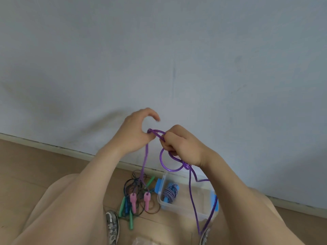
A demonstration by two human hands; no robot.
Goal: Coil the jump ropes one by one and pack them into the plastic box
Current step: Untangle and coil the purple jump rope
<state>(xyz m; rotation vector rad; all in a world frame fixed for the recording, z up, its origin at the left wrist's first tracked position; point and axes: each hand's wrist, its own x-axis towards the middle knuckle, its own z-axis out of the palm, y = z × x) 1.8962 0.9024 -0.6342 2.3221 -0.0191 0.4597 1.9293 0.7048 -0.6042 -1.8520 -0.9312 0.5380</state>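
The left hand [136, 131] pinches the purple rope [170, 170], forefinger arched free. Just right of it, the right hand [184, 147] curls its fingers round gathered loops. The short span between them runs left to right. Slack hangs from both hands towards the floor, where the plastic box [185, 212] sits below the right hand, holding one striped coil [169, 191].

1. The left shoe [112, 225] is a silver-grey trainer with a shiny upper and pale laces.
2. The right shoe [205, 236] is the same silver-grey kind; only its front shows.
3. The legs [62, 209] are bare at thigh and knee.
4. The left hand [137, 131] and right hand [182, 147] are bare, as are both forearms.
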